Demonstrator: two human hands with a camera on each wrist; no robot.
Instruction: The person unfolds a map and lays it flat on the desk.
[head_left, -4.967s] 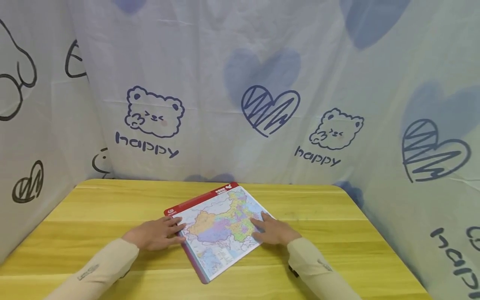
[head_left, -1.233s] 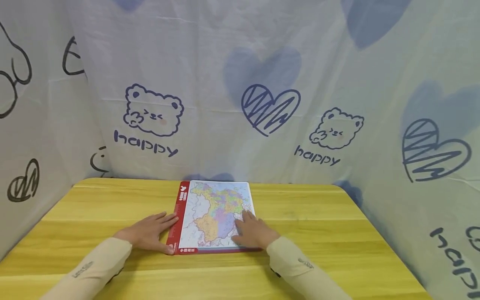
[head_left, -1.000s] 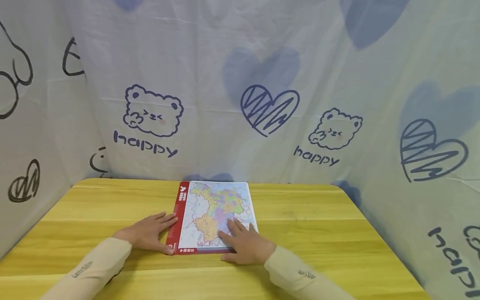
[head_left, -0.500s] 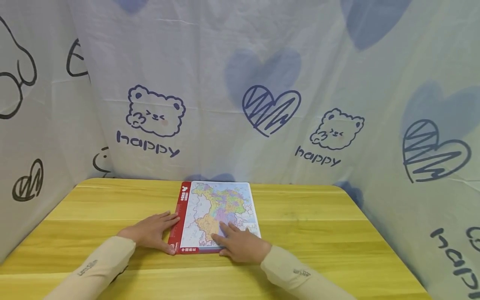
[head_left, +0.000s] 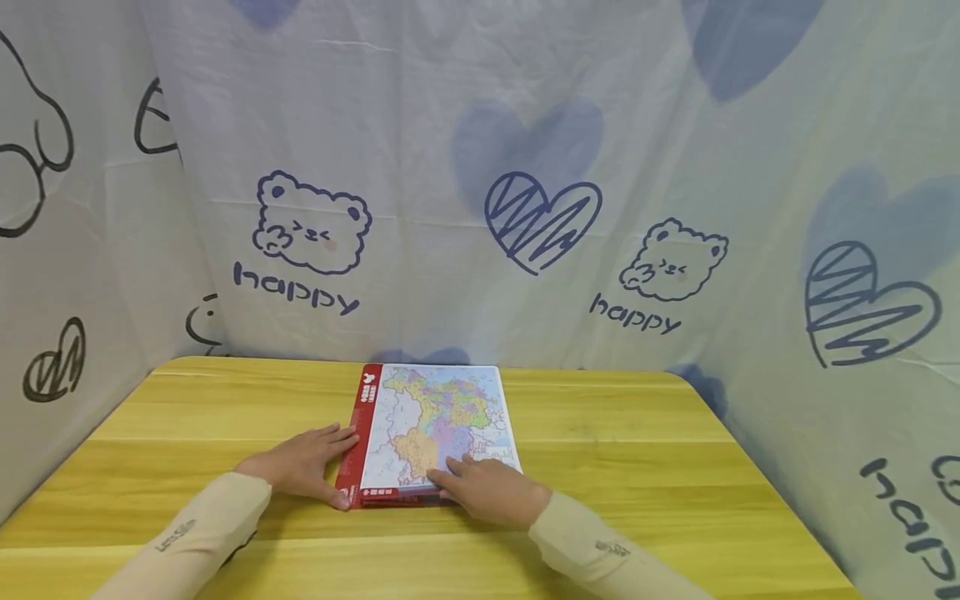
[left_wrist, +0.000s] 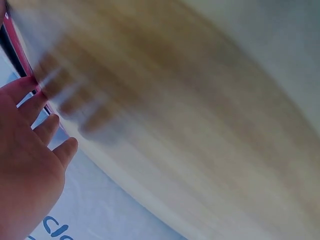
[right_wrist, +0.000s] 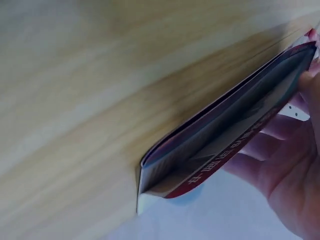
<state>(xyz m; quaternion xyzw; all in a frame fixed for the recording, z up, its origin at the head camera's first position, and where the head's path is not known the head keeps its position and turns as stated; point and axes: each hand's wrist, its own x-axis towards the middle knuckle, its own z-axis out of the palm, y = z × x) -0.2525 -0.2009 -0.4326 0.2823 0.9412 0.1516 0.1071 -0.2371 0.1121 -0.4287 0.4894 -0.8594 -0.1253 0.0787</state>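
A map booklet (head_left: 420, 417) with a red left border and a coloured map on its cover lies on the wooden table. Along the red border rests my left hand (head_left: 303, 462), fingers spread and thumb at the near left corner. My right hand (head_left: 487, 490) pinches the near edge of the cover, fingers on top and thumb at the edge. The right wrist view shows that edge raised, with a gap between the cover (right_wrist: 215, 167) and the layers (right_wrist: 200, 125) below. In the left wrist view the fingers of the left hand (left_wrist: 35, 145) stretch to the booklet's edge.
The yellow wood-grain table (head_left: 637, 467) extends around the booklet. White curtains (head_left: 420, 275) printed with hearts and bears hang behind and at both sides, close to the table's edges.
The booklet has been turned since the earliest frame, so its red border now lies left. My right hand moved from the map's right side to the near edge, which has risen.
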